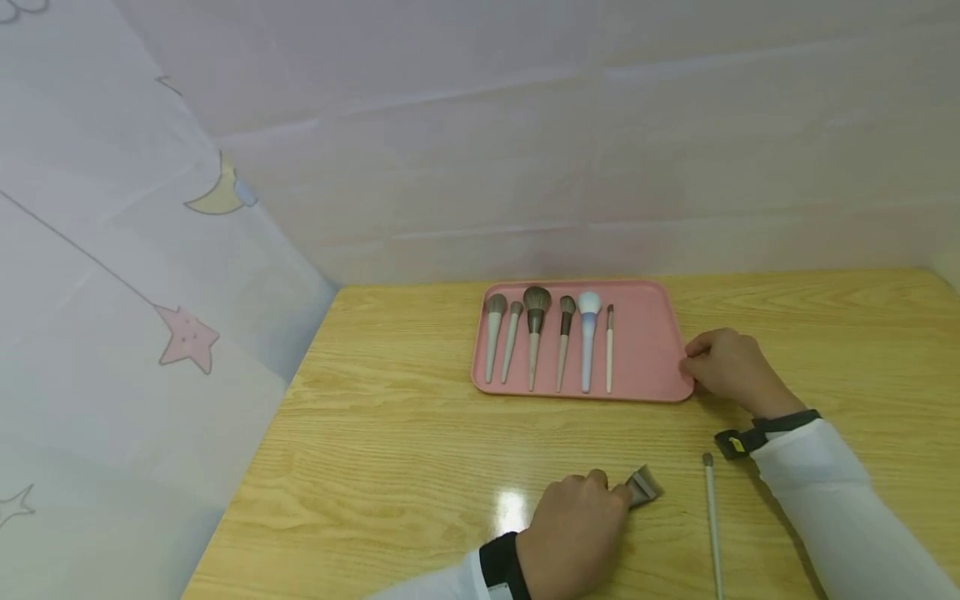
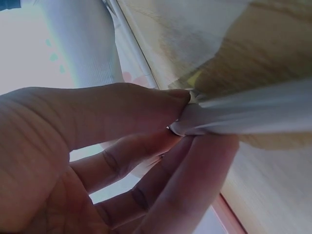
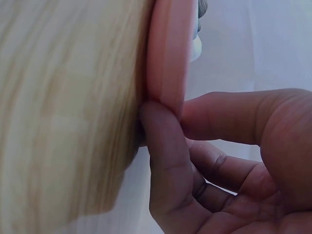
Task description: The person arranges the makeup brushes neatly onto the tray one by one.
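My left hand [image 1: 576,533] pinches a flat-headed makeup brush [image 1: 643,488] low over the front of the table. In the left wrist view, thumb and fingertips close on its pale handle [image 2: 253,111]. At the right end of a pink tray [image 1: 645,354], my right hand [image 1: 731,367] grips the rim between thumb and finger, as the right wrist view also shows at the tray's edge [image 3: 168,53]. Several makeup brushes lie side by side on the tray, among them a white-tipped one [image 1: 588,333] and a thin one [image 1: 610,350] furthest right.
A slim pale brush [image 1: 712,525] lies on the wooden table [image 1: 375,450] between my forearms. Behind the tray rises a pale cloth backdrop [image 1: 450,183]. On the left, printed cloth [image 1: 112,333] hangs along the table's side edge.
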`<state>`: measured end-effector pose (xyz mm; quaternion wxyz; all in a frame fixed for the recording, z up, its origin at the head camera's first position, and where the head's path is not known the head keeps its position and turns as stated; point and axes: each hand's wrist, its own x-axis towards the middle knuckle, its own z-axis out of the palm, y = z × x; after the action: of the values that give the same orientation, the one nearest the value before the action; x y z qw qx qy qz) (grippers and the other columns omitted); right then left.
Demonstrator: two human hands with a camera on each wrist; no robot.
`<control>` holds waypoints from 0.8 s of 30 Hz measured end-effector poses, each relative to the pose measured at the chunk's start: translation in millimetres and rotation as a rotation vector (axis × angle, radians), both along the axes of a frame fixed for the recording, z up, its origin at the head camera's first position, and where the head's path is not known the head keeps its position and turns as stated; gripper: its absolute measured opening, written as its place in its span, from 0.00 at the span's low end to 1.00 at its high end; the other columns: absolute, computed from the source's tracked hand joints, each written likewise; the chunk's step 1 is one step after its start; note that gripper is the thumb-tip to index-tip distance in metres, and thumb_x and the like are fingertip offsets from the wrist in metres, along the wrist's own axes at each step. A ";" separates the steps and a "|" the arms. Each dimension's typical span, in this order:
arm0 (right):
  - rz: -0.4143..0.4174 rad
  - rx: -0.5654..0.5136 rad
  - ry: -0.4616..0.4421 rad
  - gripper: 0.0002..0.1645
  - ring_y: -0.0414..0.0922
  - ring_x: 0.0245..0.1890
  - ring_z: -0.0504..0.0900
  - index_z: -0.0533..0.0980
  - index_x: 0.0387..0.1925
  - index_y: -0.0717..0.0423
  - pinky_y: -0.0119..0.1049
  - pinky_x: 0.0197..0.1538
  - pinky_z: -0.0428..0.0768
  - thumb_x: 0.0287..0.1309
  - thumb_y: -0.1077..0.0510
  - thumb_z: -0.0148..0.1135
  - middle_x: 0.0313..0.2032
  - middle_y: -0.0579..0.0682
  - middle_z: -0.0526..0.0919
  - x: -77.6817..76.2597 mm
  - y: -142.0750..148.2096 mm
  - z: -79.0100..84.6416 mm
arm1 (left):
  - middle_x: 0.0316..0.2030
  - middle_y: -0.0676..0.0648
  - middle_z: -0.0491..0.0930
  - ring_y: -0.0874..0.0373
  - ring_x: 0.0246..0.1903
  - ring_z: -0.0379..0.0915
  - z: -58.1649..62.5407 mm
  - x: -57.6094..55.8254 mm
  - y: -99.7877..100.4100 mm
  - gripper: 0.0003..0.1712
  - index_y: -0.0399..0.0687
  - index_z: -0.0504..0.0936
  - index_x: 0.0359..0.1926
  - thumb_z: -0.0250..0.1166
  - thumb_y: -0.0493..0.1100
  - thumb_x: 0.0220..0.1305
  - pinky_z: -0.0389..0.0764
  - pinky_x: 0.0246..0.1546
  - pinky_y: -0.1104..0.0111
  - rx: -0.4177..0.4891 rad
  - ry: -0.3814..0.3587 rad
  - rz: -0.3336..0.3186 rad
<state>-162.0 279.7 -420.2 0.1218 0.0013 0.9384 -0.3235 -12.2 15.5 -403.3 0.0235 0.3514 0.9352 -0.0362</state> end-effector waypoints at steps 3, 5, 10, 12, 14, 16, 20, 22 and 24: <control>0.002 0.002 0.000 0.24 0.45 0.30 0.85 0.79 0.52 0.77 0.35 0.33 0.78 0.65 0.59 0.62 0.35 0.63 0.89 0.3 0.4 0.9 | 0.29 0.57 0.82 0.67 0.27 0.77 0.4 -0.5 -0.8 0.11 0.62 0.89 0.45 0.75 0.44 0.62 0.73 0.18 0.75 0.003 0.003 -0.007; 0.003 0.002 -0.003 0.24 0.46 0.31 0.86 0.79 0.52 0.77 0.35 0.33 0.78 0.65 0.59 0.62 0.35 0.63 0.89 0.4 0.6 1.0 | 0.29 0.57 0.82 0.67 0.26 0.77 -0.1 -0.7 -2.0 0.12 0.62 0.89 0.45 0.75 0.43 0.61 0.73 0.18 0.74 0.014 0.007 -0.011; 0.001 0.004 -0.002 0.23 0.46 0.31 0.86 0.79 0.52 0.78 0.35 0.33 0.77 0.65 0.59 0.62 0.35 0.63 0.90 0.7 0.9 0.7 | 0.27 0.57 0.81 0.67 0.25 0.75 -2.2 -1.8 -4.8 0.11 0.63 0.89 0.42 0.76 0.42 0.59 0.71 0.17 0.74 0.050 0.019 -0.025; 0.002 0.004 0.002 0.23 0.46 0.30 0.86 0.79 0.51 0.77 0.35 0.33 0.77 0.64 0.59 0.62 0.35 0.62 0.90 0.7 1.1 0.2 | 0.26 0.57 0.80 0.67 0.24 0.75 -2.5 -2.5 -5.3 0.10 0.62 0.89 0.40 0.76 0.42 0.58 0.70 0.16 0.74 0.057 0.033 -0.031; 0.000 0.001 0.005 0.23 0.46 0.30 0.85 0.80 0.51 0.77 0.36 0.33 0.77 0.64 0.59 0.62 0.35 0.62 0.90 0.6 1.2 -0.7 | 0.25 0.57 0.79 0.68 0.23 0.74 -2.4 -3.6 -5.6 0.08 0.61 0.89 0.38 0.75 0.42 0.58 0.69 0.16 0.75 0.063 0.046 -0.038; 0.000 0.003 0.009 0.23 0.46 0.30 0.85 0.80 0.51 0.77 0.35 0.33 0.77 0.63 0.59 0.62 0.34 0.62 0.90 0.2 1.5 -1.5 | 0.25 0.57 0.79 0.68 0.23 0.73 -2.1 -5.0 -5.6 0.07 0.61 0.88 0.36 0.74 0.42 0.59 0.68 0.16 0.75 0.069 0.053 -0.038; 0.001 -0.003 0.010 0.23 0.45 0.30 0.86 0.80 0.51 0.77 0.36 0.32 0.78 0.64 0.59 0.62 0.34 0.62 0.90 -0.4 2.0 -2.7 | 0.24 0.58 0.78 0.69 0.22 0.71 1.5 -9.8 -5.3 0.05 0.59 0.87 0.35 0.73 0.42 0.60 0.66 0.15 0.75 0.087 0.057 -0.033; 0.004 -0.005 0.010 0.23 0.45 0.30 0.86 0.79 0.51 0.77 0.36 0.32 0.78 0.65 0.59 0.62 0.35 0.62 0.90 -0.6 2.2 -2.7 | 0.25 0.57 0.78 0.69 0.22 0.70 4.9 -13.2 -4.8 0.05 0.58 0.87 0.36 0.72 0.41 0.60 0.66 0.15 0.76 0.097 0.047 -0.032; 0.006 -0.005 0.008 0.23 0.45 0.30 0.85 0.79 0.52 0.77 0.36 0.33 0.78 0.66 0.59 0.62 0.35 0.62 0.90 -0.5 2.3 -2.3 | 0.25 0.57 0.79 0.69 0.22 0.70 8.5 -17.0 -4.0 0.05 0.58 0.88 0.38 0.72 0.41 0.61 0.66 0.15 0.76 0.110 0.039 -0.031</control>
<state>-162.5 282.0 -422.6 0.1190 -0.0029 0.9380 -0.3255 -29.2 11.5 -394.8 -0.0145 0.3659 0.9305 0.0079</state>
